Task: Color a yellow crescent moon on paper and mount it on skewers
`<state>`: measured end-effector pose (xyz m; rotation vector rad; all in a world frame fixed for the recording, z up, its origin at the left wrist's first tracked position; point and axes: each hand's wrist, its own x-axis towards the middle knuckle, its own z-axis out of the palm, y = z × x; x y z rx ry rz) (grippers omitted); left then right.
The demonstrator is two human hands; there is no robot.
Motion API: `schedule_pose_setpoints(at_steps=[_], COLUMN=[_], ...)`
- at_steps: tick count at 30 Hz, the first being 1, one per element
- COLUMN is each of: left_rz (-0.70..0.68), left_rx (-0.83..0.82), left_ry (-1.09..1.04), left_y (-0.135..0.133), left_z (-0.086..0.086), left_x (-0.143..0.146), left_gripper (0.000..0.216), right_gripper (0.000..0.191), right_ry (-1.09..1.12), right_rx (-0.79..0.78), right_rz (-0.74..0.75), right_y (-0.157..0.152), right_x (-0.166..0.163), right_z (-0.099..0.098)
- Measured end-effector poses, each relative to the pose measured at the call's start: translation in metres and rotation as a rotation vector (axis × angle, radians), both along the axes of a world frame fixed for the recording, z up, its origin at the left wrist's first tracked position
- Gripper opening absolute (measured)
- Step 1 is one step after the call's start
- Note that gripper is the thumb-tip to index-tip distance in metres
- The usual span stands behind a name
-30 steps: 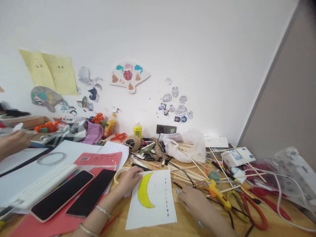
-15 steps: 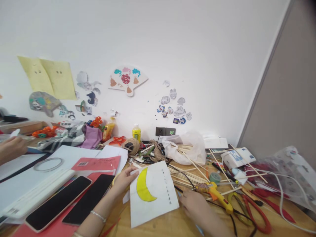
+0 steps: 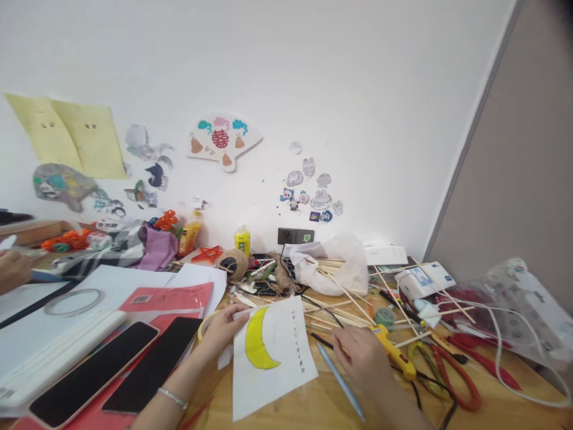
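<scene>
A white sheet of paper [image 3: 286, 364] with a yellow crescent moon [image 3: 256, 346] painted on it lies tilted on the wooden table [image 3: 326, 406]. My left hand [image 3: 221, 328] pinches its upper left edge and lifts that side slightly. My right hand [image 3: 360, 357] rests on the table to the right of the sheet, fingers curled, between a light blue pen [image 3: 341, 382] and a yellow glue gun [image 3: 394, 353]. Whether it grips anything is hidden.
Two black phones [image 3: 89, 376] lie on red paper at the left. Wooden sticks [image 3: 340, 310], a twine ball [image 3: 235, 263], a plastic bag [image 3: 331, 263], red-handled scissors [image 3: 461, 382] and white cables crowd the back and right. Another person's hand [image 3: 11, 269] shows at the far left.
My left hand has lifted and turned the paper's left side up off the table. My right hand has shifted a little right, toward the glue gun. The camera drifted slightly.
</scene>
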<state>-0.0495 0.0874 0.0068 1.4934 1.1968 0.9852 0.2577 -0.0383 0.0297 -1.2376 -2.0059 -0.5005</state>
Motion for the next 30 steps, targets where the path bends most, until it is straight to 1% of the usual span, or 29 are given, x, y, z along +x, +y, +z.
schedule_pose_setpoints(at_steps=[2, 4, 6, 8, 11, 14, 17, 19, 23, 28, 30], left_rz=[0.008, 0.010, 0.005, -0.007, -0.029, -0.052, -0.099, -0.145, -0.218, -0.283, -0.288], left_rx=[-0.020, -0.044, -0.074, -0.102, -0.135, -0.157, -0.181, -0.200, -0.257, -0.295, -0.288], left_ry=[-0.089, -0.172, -0.244, -0.306, -0.387, -0.455, -0.515, -0.552, -0.589, -0.593, -0.602], left_y=[-0.001, -0.002, -0.004, -0.005, -0.008, -0.011, -0.014, -0.015, -0.018, -0.026, -0.029], left_z=[0.003, 0.007, 0.009, 0.011, 0.012, 0.012, 0.015, 0.017, 0.020, 0.017, 0.019], left_x=[-0.002, -0.003, -0.003, -0.001, 0.001, 0.003, 0.005, 0.005, 0.007, 0.013, 0.016], left_gripper=[0.026, 0.026, 0.026, 0.026, 0.025, 0.025, 0.027, 0.031, 0.039, 0.031, 0.032], right_gripper=[0.031, 0.031, 0.030, 0.029, 0.034, 0.040, 0.036, 0.033, 0.035, 0.035, 0.033], right_ry=[0.005, 0.033, 0.114, 0.237, 0.461, 0.686, 0.897, 0.983, 1.038, 1.068, 1.074], right_rx=[-0.025, -0.086, -0.189, -0.335, -0.556, -0.732, -0.853, -0.891, -0.922, -0.916, -0.914], right_rz=[-0.002, -0.007, -0.004, 0.023, 0.130, 0.257, 0.341, 0.366, 0.364, 0.352, 0.347], right_y=[0.001, 0.003, 0.004, 0.006, 0.007, 0.010, 0.012, 0.013, 0.016, 0.017, 0.018], right_x=[-0.002, -0.004, -0.007, -0.011, -0.018, -0.029, -0.039, -0.043, -0.044, -0.042, -0.041], right_z=[-0.003, -0.006, -0.008, -0.009, -0.013, -0.023, -0.032, -0.035, -0.036, -0.039, -0.040])
